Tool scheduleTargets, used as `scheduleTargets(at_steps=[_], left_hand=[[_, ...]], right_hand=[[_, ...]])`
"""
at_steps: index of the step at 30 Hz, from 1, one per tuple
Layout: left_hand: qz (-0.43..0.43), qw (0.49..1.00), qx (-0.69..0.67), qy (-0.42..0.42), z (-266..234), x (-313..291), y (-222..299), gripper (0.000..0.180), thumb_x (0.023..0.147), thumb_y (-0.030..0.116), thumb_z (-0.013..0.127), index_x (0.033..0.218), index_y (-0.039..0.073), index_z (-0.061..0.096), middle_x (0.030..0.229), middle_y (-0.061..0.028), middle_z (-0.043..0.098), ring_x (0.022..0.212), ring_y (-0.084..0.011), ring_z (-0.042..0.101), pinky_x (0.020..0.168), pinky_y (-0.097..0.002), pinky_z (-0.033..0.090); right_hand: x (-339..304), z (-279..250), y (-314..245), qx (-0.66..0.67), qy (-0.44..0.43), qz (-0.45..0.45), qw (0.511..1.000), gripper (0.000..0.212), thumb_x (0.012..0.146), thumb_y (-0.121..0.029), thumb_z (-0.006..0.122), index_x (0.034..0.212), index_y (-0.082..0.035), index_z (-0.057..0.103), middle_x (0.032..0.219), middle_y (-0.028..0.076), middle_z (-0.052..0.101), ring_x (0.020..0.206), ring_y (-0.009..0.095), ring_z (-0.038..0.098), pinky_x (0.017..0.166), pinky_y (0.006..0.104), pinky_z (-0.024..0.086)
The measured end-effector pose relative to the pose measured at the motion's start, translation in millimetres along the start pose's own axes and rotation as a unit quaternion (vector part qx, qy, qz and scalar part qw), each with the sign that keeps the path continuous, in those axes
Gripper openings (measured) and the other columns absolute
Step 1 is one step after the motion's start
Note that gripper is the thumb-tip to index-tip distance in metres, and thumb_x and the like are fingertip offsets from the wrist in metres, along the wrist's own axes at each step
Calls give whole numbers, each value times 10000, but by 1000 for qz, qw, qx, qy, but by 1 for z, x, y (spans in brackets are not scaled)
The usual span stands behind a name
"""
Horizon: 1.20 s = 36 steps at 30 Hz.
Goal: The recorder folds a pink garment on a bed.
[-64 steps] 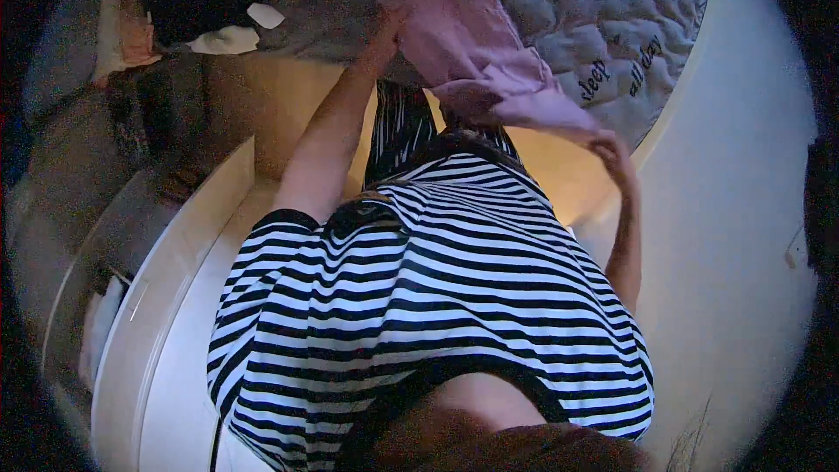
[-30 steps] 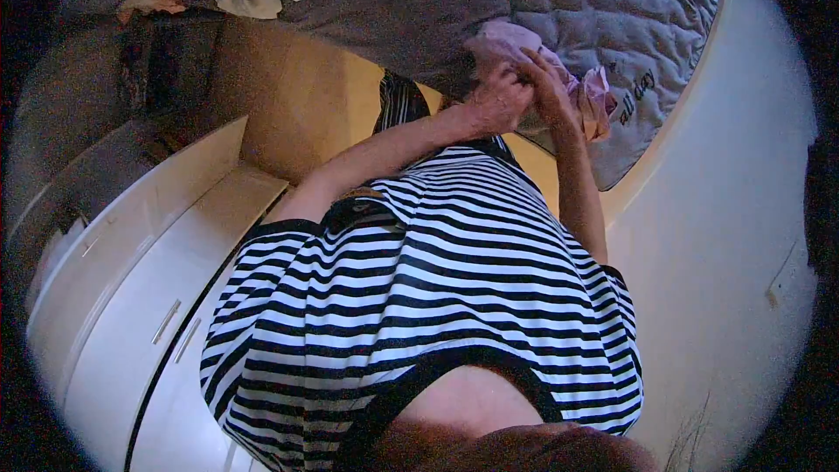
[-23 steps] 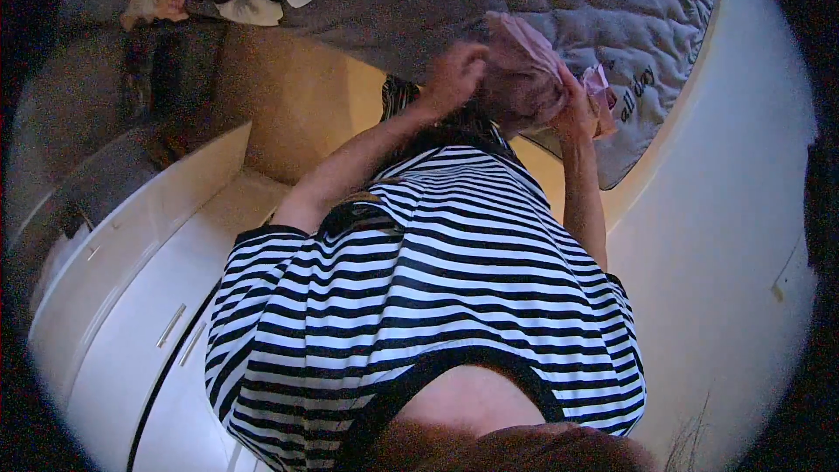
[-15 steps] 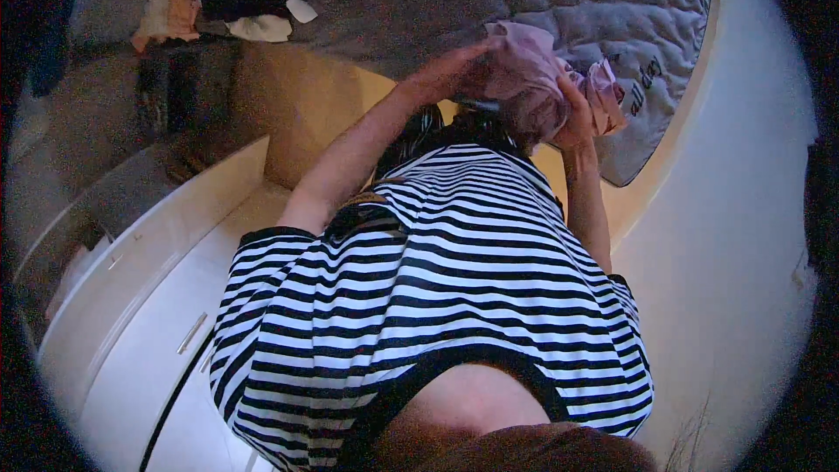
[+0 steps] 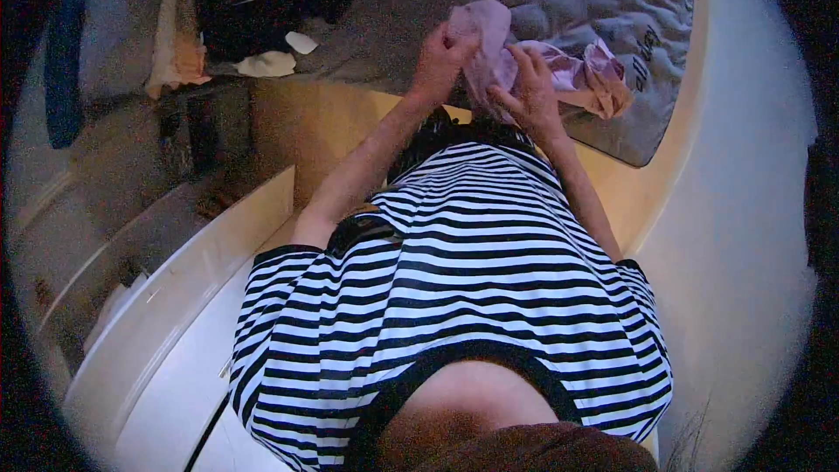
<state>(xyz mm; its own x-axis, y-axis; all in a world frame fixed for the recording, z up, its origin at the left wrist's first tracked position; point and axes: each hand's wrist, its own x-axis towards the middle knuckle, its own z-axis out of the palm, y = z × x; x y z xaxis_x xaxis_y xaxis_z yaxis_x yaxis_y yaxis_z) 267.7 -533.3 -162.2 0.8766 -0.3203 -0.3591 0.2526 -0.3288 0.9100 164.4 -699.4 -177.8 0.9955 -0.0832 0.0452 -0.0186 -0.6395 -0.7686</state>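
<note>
A thin pink garment [image 5: 489, 39] is held up in front of me, over the near edge of the grey quilted bed cover. My left hand [image 5: 444, 57] is closed on its left side, fingers pinching the fabric. On its right side, my right hand [image 5: 535, 98] touches the cloth with thumb and fingers apart. Just right of that hand, a crumpled pink and peach bundle of cloth [image 5: 605, 79] lies on the bed cover [image 5: 594, 0]. The exact kind of garment cannot be made out.
Dark clothing [image 5: 253, 9], a white cloth piece [image 5: 266, 64] and a small white item [image 5: 301, 42] lie at the far left, beside a peach cloth [image 5: 179, 65]. An open drawer [image 5: 188, 262] stands at my left. A pale wall [image 5: 743, 210] runs along the right.
The pink garment has moved left and been raised and spread out between my hands. My right hand has come away from the pink and peach bundle, its fingers now more spread.
</note>
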Motion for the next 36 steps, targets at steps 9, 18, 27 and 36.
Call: scheduleTargets(at_steps=[9,18,27,36], left_hand=[[111,993,-28,-32,48,-41,52,351,914,268,586,1142,2,577,1072,-149,620,993,-254,592,879,-367,463],[188,979,-18,-82,42,-58,36,574,810,84,656,1333,51,423,1310,-149,460,1263,-270,430,1064,-376,344],[301,925,217,-84,1,-45,59,610,733,-7,505,1337,27,433,1235,-181,536,1183,-291,509,1033,-381,385],[178,965,136,-138,-44,-47,121,353,745,-43,484,1057,-4,644,1001,-104,675,925,-167,632,857,-283,488]], right_hand=[[2,-7,-6,425,-27,77,902,580,856,-90,571,1382,15,352,1341,137,491,1234,257,470,1034,357,372],[-5,-22,-8,543,-5,264,797,368,934,-255,597,1217,-24,557,1119,61,616,963,150,581,828,288,478],[10,-54,-15,376,-43,84,922,608,852,-264,650,1370,-32,430,1309,118,510,1201,237,495,1018,344,391],[31,-65,-49,683,-234,174,670,577,949,-233,544,1453,-79,308,1291,96,533,1097,208,567,898,332,495]])
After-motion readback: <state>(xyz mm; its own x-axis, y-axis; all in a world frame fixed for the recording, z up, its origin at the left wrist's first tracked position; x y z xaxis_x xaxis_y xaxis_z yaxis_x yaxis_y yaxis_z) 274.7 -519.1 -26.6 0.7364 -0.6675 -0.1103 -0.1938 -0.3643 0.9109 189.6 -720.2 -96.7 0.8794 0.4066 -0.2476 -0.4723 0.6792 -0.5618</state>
